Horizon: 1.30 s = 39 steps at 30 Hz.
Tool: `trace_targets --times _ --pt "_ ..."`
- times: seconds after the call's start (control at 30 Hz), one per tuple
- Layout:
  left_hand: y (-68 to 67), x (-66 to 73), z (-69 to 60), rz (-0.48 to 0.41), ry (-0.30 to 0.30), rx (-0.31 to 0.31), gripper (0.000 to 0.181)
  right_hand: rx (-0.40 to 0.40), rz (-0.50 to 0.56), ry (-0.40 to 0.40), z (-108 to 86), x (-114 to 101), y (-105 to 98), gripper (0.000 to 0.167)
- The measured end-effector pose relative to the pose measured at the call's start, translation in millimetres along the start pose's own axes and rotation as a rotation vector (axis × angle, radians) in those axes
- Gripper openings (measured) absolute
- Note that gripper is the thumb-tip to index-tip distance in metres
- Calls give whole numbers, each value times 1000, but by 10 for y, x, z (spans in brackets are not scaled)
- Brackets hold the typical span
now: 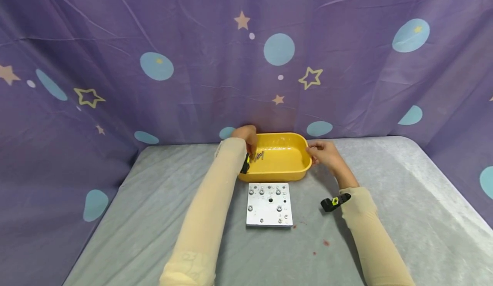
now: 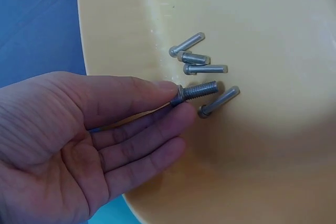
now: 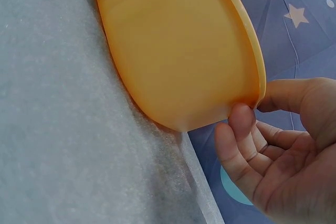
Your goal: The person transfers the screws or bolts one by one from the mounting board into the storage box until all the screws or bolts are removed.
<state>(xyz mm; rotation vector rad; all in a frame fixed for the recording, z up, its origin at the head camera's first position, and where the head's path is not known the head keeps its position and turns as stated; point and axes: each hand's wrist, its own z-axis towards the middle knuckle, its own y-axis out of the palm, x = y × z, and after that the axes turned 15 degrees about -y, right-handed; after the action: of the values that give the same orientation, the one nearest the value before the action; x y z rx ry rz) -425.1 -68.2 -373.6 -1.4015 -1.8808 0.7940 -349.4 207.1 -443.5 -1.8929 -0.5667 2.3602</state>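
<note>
A yellow tray (image 1: 285, 176) stands at the back of the table. Inside its left end, my left hand (image 1: 247, 135) pinches a screw (image 2: 199, 91) by its head between thumb and forefinger, as the left wrist view shows. Several other screws (image 2: 207, 68) lie loose on the tray floor just past the fingertips. At the tray's right end, my right hand (image 3: 286, 156) grips the rim (image 3: 261, 72) between thumb and fingers.
A silver metal plate (image 1: 269, 215) with holes and several screws set in it lies in front of the tray. Behind the table hangs a purple curtain (image 1: 215, 63). Small red marks (image 1: 326, 243) dot the grey table cover (image 1: 161, 217).
</note>
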Motion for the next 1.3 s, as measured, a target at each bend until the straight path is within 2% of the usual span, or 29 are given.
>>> trace_targets --times 0.23,0.5,0.67,0.83,0.97,1.3 --pt "10 8 -8 19 -45 9 41 -9 4 19 19 -21 -8 42" --pt "13 13 30 8 -62 -13 53 -16 18 25 46 -10 -19 42" --pt "30 13 28 -8 -61 -3 59 -5 5 20 17 -34 -12 43" --pt "73 -4 24 14 -40 26 44 0 9 3 4 -15 -11 42" --pt "105 -19 32 -2 -30 25 33 0 12 -2 2 0 -10 42" --pt "154 -43 95 10 -8 52 29 -6 26 24 11 -26 -27 42"
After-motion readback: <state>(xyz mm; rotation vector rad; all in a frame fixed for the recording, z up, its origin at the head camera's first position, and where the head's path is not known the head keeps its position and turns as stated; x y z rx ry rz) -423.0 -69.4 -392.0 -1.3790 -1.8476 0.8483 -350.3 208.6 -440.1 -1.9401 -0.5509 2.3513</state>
